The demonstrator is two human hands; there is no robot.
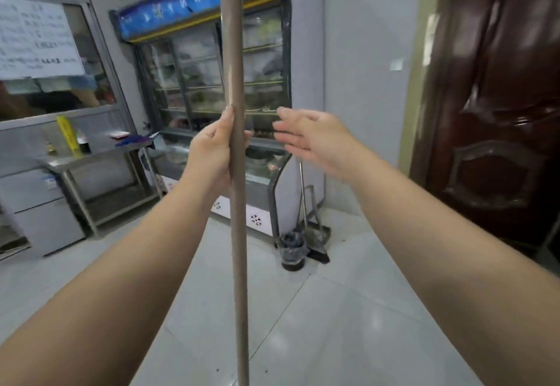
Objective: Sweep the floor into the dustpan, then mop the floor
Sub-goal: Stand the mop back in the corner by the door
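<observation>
A long beige pole (235, 61) with a blue cap at its top stands upright in front of me; its lower end runs out of view at the bottom. My left hand (212, 155) grips the pole at mid-height, thumb along the shaft. My right hand (315, 140) hovers just right of the pole with fingers spread, touching nothing. In the far corner a broom and a dustpan (316, 234) lean against the wall, beside a small dark bin (292, 252). The floor (333, 325) is pale glossy tile.
A glass-door display fridge (209, 82) with a blue sign stands against the back wall. A steel table (100, 155) with a yellow bottle and a grey cabinet are on the left. A dark brown door (497, 112) fills the right side.
</observation>
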